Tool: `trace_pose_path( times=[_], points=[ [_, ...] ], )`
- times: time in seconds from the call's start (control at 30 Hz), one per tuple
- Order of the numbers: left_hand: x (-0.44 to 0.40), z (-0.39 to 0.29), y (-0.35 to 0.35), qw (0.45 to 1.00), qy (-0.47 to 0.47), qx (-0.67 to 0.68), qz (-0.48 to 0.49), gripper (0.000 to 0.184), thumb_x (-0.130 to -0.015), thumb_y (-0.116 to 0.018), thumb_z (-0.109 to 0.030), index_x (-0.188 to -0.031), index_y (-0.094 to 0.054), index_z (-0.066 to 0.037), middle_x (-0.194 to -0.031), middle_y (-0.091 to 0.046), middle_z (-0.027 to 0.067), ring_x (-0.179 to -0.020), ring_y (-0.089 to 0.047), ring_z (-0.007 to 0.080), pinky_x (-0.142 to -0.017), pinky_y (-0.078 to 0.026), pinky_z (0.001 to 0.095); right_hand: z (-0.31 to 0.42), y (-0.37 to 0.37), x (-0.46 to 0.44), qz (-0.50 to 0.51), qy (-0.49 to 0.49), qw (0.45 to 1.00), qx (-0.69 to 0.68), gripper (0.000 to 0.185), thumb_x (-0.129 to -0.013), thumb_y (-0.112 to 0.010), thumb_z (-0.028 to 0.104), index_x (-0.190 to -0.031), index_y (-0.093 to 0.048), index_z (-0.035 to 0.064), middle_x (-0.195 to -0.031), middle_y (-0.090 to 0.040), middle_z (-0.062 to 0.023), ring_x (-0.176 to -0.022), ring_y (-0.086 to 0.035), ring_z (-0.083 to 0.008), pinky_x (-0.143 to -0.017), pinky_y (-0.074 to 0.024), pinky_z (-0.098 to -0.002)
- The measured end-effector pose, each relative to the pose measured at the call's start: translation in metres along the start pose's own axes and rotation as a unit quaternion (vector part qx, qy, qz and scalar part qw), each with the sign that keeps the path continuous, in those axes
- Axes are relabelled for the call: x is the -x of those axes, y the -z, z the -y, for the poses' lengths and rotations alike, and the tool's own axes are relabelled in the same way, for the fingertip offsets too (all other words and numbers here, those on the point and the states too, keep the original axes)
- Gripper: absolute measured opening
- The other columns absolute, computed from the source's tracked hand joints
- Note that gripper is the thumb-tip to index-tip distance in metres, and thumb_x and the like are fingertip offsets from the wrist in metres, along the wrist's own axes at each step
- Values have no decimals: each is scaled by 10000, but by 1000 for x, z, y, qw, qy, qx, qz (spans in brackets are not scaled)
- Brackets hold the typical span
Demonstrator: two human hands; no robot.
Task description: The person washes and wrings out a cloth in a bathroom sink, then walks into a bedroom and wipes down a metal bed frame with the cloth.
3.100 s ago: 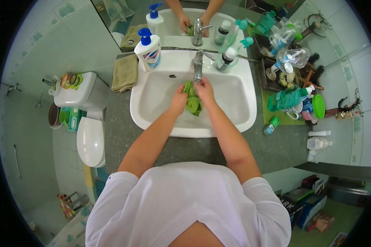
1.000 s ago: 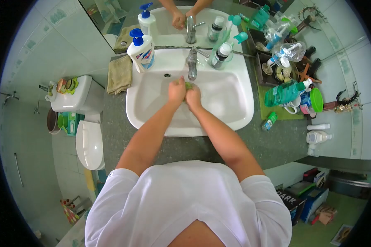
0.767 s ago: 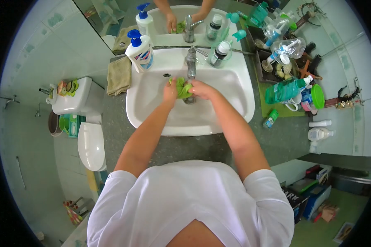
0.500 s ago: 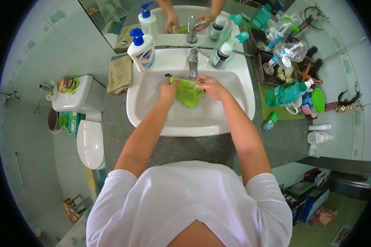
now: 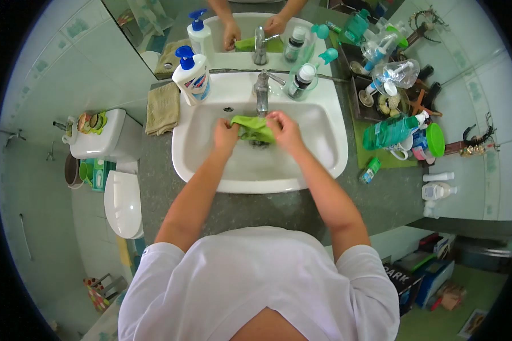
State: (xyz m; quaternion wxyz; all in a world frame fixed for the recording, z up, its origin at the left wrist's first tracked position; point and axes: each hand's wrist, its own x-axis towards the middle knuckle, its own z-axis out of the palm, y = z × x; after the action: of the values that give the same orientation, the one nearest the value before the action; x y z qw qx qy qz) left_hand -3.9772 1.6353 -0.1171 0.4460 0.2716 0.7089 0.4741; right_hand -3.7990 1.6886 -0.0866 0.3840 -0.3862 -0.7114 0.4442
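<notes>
Green cloth point(image 5: 251, 128) hangs between our left hand point(image 5: 226, 134) and right hand point(image 5: 285, 131), both clamped on its opposite ends, as we hold it over the washbasin point(image 5: 316, 150) near the faucet point(image 5: 261, 92).

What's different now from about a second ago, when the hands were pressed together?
The left hand and right hand have moved apart sideways; the green cloth, then bunched between them, is now spread between both. The pump bottle, folded towel and faucet stayed put.
</notes>
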Motion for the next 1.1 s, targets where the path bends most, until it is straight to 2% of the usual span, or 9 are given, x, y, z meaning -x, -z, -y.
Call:
trace_pose_path(
  times=[0.07, 0.17, 0.27, 0.37, 0.47, 0.67, 0.77, 0.87, 1.1],
  points=[
    [15, -11, -17, 964, 155, 218, 4, 296, -831, -519, -286, -986, -519, -35, -893, -553, 111, -801, -545, 221, -736, -464, 344, 22, -24, 26, 46, 59, 997, -16, 164, -811, -569, 136, -950, -563, 49, -793, -607, -100, -664, -566, -162, -621, -450, -277],
    [-14, 47, -34, 759, 101, 557, 322, 335, -882, -385, -340, -1029, -500, -61, -873, -557, 102, -773, -554, 197, -693, -471, 318, 39, -32, 37, 204, 45, 972, -111, 129, -824, -539, 72, -943, -554, 24, -814, -611, -76, -745, -576, -125, -694, -455, -244],
    [23, -25, -39, 799, 182, 482, 311, 357, -899, -308, -373, -970, -513, -88, -821, -559, 61, -680, -548, 151, -632, -464, 267, -10, -39, 11, -66, -66, 996, -14, 131, -841, -515, 70, -936, -573, 1, -783, -612, -86, -673, -575, -143, -623, -461, -262],
    [-41, 41, -52, 763, 39, 513, 391, 295, -890, -350, -353, -915, -508, -106, -810, -552, 30, -679, -544, 133, -620, -462, 271, 4, -38, -11, 7, -200, 914, -352, 121, -846, -508, 46, -912, -580, -26, -753, -597, -70, -633, -559, -129, -586, -453, -234],
    [-23, 22, -50, 569, 151, 684, 431, 227, -871, -402, -314, -846, -496, -110, -804, -549, 14, -669, -536, 122, -605, -460, 270, 14, -38, -23, 12, -256, 892, -371, 133, -847, -508, 52, -942, -561, -25, -800, -603, -74, -605, -535, -103, -544, -424, -195],
    [16, -27, -46, 801, 188, 430, 373, 184, -880, -422, -229, -886, -521, -74, -778, -547, 61, -701, -550, 204, -627, -476, 335, 35, 16, -39, 294, -251, 921, -56, 182, -868, -473, 133, -870, -596, -2, -734, -578, -58, -495, -479, -82, -447, -366, -214],
    [3, -17, -53, 779, 132, 433, 434, 212, -871, -431, -254, -909, -522, -67, -798, -551, 76, -704, -556, 222, -608, -479, 346, 65, 33, -43, 221, -197, 947, 124, 161, -842, -492, 119, -840, -607, 6, -751, -570, -85, -552, -524, -132, -506, -416, -258],
    [-3, -19, -61, 795, 205, 434, 371, 247, -837, -430, -289, -853, -526, -62, -766, -550, 93, -629, -533, 229, -538, -452, 365, 73, 30, -51, -8, 77, 971, 227, 152, -799, -529, 120, -905, -578, 23, -804, -561, -135, -752, -580, -290, -639, -459, -382],
    [1, -33, -54, 761, 231, 403, 453, 264, -827, -445, -307, -834, -567, -73, -634, -524, 37, -543, -500, 201, -517, -427, 351, 81, 8, -67, -50, 65, 931, 357, 288, -805, -507, 115, -1070, -505, 2, -859, -588, -186, -793, -571, -360, -701, -466, -414]
  ],
)
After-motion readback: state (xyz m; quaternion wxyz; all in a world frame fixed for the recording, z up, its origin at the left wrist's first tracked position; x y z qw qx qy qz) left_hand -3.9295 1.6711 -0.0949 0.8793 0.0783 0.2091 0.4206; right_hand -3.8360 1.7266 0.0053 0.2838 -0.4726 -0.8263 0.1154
